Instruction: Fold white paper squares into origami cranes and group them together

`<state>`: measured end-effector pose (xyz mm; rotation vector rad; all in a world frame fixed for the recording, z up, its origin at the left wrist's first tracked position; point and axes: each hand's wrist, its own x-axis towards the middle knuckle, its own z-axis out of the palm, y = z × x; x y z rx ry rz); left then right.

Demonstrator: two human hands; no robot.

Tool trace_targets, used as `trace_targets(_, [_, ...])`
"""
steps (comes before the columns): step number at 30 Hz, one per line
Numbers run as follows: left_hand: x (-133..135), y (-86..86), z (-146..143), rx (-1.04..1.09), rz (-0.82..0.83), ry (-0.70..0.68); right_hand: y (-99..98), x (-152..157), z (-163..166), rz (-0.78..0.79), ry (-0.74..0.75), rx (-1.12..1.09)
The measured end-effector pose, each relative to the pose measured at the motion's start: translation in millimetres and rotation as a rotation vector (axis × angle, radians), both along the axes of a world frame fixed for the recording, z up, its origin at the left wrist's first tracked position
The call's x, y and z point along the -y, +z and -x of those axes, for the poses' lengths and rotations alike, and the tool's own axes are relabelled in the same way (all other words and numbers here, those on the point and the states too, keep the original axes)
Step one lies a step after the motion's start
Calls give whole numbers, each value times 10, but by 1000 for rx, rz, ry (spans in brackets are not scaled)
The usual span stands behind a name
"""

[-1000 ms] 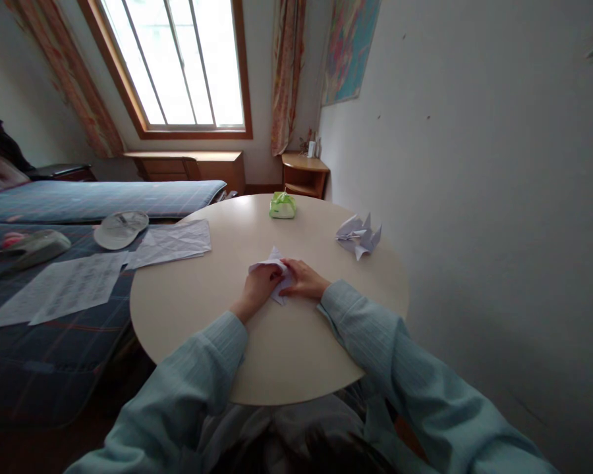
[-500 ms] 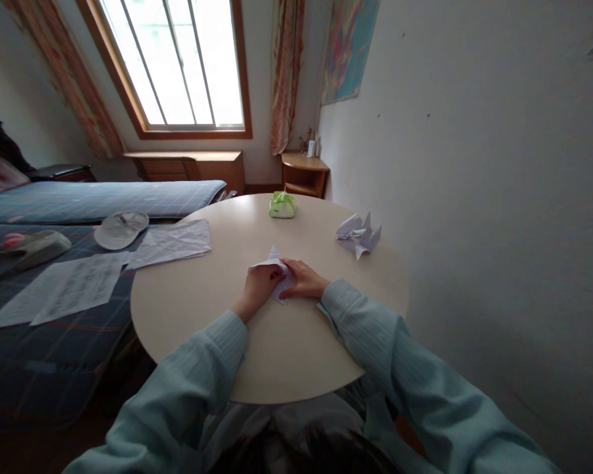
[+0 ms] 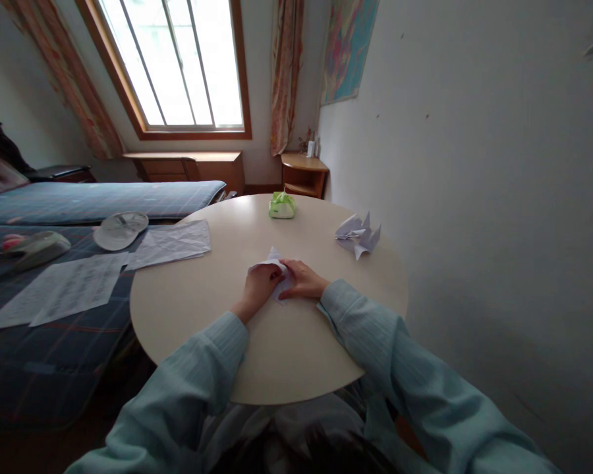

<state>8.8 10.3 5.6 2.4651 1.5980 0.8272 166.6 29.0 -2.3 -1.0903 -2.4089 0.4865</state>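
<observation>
Your left hand (image 3: pixel 261 286) is curled closed over the near-left part of the folded paper (image 3: pixel 284 280), its fingertips largely hidden. Your right hand (image 3: pixel 306 280) holds the right side with a looser bend, thumb and fingers set a little apart against the paper. How firmly either hand presses, you do not show.

The paper is low over the middle of the round table (image 3: pixel 311 349), one point showing beyond your hands; contact with the tabletop cannot be confirmed.

On change: little to record. Against the earlier frames, both your hands keep their places and the paper keeps its outline; only the view shifts very slightly. In my judgement, you are steadying the paper, with no visible advance in its folding.

The second folded piece (image 3: pixel 360 236) at right and the green packet (image 3: pixel 282 205) at the far edge remain where they were.
</observation>
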Motion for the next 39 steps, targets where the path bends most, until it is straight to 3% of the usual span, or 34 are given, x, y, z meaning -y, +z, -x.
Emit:
trace_targets(16, [-11, -37, 8, 31, 64, 8, -105, -110, -21, -44, -18, 13])
trace_targets(25, [80, 18, -69, 57, 22, 2, -70, -47, -6, -41, -144, 63])
trace_targets(39, [80, -30, -94, 80, 34, 37, -34, 15, 20, -39, -118, 73])
